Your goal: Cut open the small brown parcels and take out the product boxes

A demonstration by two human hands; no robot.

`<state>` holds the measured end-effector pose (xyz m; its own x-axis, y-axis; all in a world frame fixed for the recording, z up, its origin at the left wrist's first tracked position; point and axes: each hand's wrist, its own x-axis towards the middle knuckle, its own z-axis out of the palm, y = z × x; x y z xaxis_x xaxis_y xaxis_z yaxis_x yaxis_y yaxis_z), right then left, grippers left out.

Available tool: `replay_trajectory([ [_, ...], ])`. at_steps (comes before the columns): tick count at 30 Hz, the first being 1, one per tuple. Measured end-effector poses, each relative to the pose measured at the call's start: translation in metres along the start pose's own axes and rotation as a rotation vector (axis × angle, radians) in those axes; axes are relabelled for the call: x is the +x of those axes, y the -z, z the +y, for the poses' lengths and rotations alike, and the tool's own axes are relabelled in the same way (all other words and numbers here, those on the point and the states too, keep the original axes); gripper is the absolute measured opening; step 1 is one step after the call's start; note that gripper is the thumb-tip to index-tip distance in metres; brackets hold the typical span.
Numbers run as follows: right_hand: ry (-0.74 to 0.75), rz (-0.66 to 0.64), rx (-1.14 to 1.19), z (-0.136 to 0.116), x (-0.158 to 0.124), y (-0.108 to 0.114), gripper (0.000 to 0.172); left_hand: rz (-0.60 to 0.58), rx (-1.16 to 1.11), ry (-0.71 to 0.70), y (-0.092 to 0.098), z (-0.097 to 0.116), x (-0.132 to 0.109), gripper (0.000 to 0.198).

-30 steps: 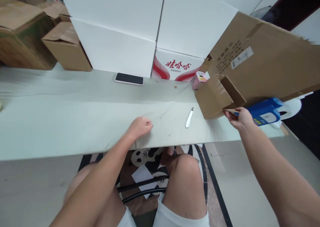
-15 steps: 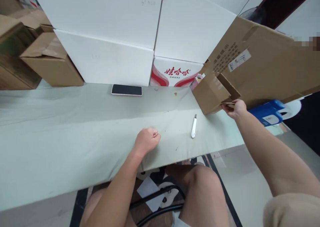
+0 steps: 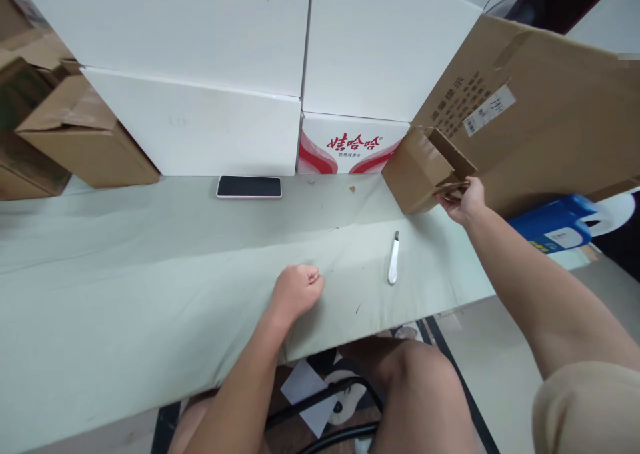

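My right hand (image 3: 465, 201) has its fingers pinched on a flap of the small open cardboard box (image 3: 417, 171) at the back right of the table. That box stands against the white carton with red printing (image 3: 354, 144), its open top tilted towards the right. Its inside is mostly hidden from me. My left hand (image 3: 299, 289) rests in a loose fist on the pale tablecloth, with nothing showing in it. Between the two hands lies a white utility knife (image 3: 394, 259), apart from both.
A phone (image 3: 249, 187) lies in front of the stacked white cartons (image 3: 195, 121). Brown boxes (image 3: 95, 141) stand at the left. To the right lean a large cardboard sheet (image 3: 550, 101) and a blue bottle (image 3: 555, 224). The table's front edge runs above my knees.
The small box has shifted slightly back against the printed carton, covering the pink item beside it. My right hand keeps hold of its flap. My left fist stays put while the view shifts slightly.
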<state>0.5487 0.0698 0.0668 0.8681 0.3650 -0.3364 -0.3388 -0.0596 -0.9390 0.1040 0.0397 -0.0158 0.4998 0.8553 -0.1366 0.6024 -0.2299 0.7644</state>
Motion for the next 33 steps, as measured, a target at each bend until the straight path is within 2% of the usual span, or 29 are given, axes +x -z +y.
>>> replay_trajectory([
  [4,0.077,-0.128,-0.027,0.006,0.008,0.0,0.046,0.003,0.002,0.001,-0.002,0.0,0.001,0.038],
  [11,0.243,-0.188,-0.222,0.02,0.028,-0.006,0.054,0.004,0.009,0.003,-0.002,0.002,0.0,0.037],
  [15,0.234,-0.279,-0.567,0.023,0.021,-0.01,0.063,-0.006,0.012,0.005,-0.001,0.001,0.001,0.037],
  [18,0.195,-0.291,-0.847,0.03,0.004,-0.011,0.054,0.0,0.001,0.0,0.001,0.002,0.002,0.036],
  [22,0.256,-0.347,-1.052,0.039,-0.035,-0.023,0.035,0.012,-0.021,-0.005,0.008,0.005,-0.001,0.038],
  [26,0.427,-0.515,-1.206,0.046,-0.096,-0.054,0.035,0.01,-0.049,-0.002,0.021,0.002,-0.016,0.039],
  [30,0.59,-0.768,-1.317,0.072,-0.17,-0.111,0.038,0.067,-0.121,0.042,0.046,-0.015,-0.032,0.042],
  [33,0.833,-1.011,-1.387,0.107,-0.235,-0.17,0.044,0.103,-0.196,0.079,0.069,-0.032,-0.046,0.041],
])
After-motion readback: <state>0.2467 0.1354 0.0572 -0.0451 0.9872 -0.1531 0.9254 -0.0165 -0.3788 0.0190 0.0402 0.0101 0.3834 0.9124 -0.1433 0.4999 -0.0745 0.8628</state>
